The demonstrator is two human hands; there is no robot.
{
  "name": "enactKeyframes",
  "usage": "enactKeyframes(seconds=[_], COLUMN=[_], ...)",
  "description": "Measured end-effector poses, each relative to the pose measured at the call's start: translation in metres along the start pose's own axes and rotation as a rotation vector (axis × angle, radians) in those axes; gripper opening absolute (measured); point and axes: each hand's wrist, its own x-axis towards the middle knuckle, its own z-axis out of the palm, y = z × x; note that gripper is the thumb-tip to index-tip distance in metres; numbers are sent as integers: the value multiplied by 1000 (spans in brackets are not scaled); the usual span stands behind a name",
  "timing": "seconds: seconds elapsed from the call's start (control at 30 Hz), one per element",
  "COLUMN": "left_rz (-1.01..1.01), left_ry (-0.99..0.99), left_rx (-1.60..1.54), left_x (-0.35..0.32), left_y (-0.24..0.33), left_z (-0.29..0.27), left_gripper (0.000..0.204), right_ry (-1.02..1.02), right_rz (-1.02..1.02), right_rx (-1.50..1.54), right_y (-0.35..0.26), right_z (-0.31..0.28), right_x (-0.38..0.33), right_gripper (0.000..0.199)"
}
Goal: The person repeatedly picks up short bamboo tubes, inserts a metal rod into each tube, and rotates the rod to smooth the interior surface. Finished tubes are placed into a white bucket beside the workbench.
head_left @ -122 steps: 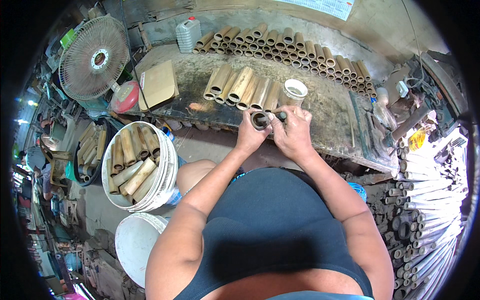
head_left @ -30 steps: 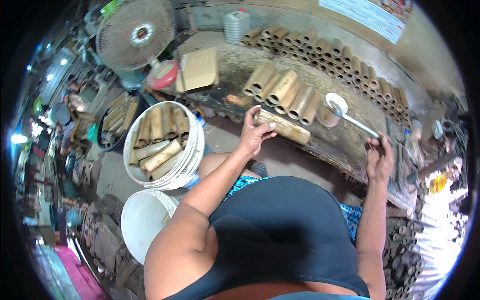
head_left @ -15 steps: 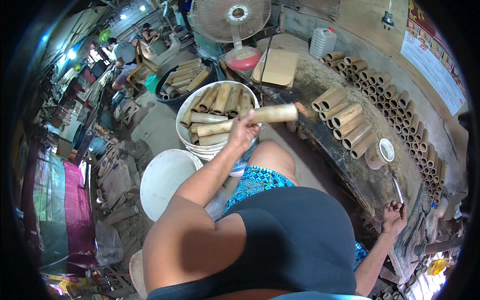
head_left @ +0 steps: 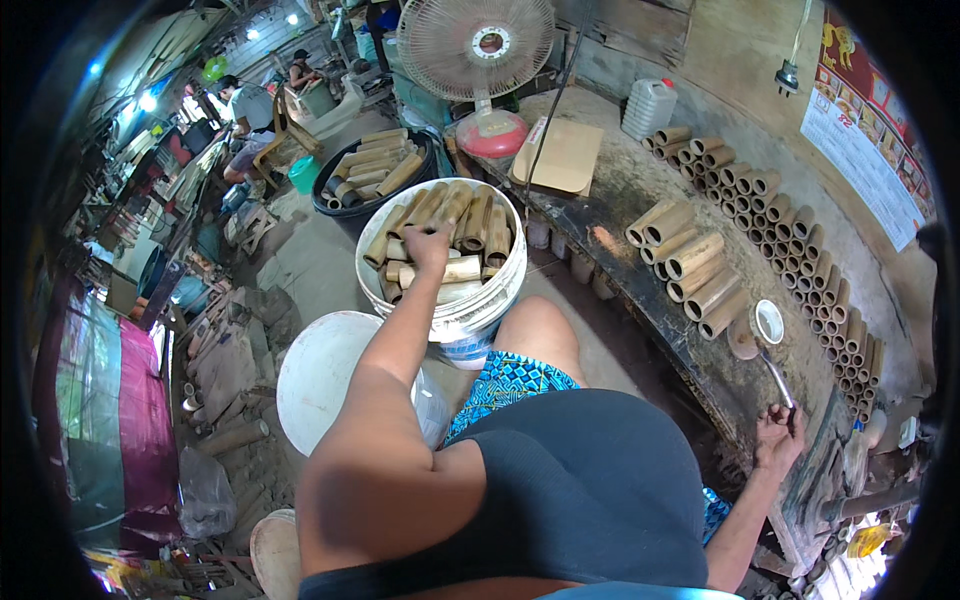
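My left hand (head_left: 428, 248) reaches down into a white bucket (head_left: 515, 275) of cut bamboo tubes (head_left: 475, 222). Its fingertips are hidden among the tubes, so what they grip cannot be made out. At the right, above the bench edge, my right hand (head_left: 778, 438) has curled fingers around the lower end of a slim silver tool (head_left: 778, 381). The tool's far end lies by a round container with a white rim (head_left: 769, 321). Close to that container, a small stack of wider bamboo tubes (head_left: 696, 257) rests on the workbench (head_left: 655, 335).
Narrower tubes (head_left: 800, 235) are piled along the wall, near a white jug (head_left: 649, 108). A fan (head_left: 490, 45) and a flat cardboard piece (head_left: 560, 155) stand behind. A dark tub (head_left: 335, 205) and a pale round lid or vessel (head_left: 325, 375) flank the bucket. Two people sit farther back.
My left hand has moved left and down into the bucket; the bamboo tube it held above the rim is no longer raised. My right hand and the silver tool have shifted slightly left.
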Motion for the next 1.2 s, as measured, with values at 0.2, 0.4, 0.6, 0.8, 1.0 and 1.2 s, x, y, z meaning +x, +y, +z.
enactKeyframes(seconds=[0.2,0.4,0.6,0.8,1.0,1.2], left_rz=[89,203,240,807,904,587], left_ry=[-129,-194,-13,-623,-833,-847], left_rx=[375,347,712,114,7,50], left_x=[6,13,-4,-117,-273,-306], left_y=[-13,-26,2,115,183,187], left_z=[39,29,20,72,166,213], left_gripper=[71,67,84,73,87,83], right_ry=[5,146,164,298,388,441], right_rz=[-14,-29,-58,-213,-687,-643], right_rx=[-32,5,77,-117,-1132,-1475], right_y=[8,1,5,-15,-21,-10], right_z=[12,-2,-11,18,55,74], right_x=[-1,-7,-11,12,65,89], right_gripper=[28,27,26,31,18,18])
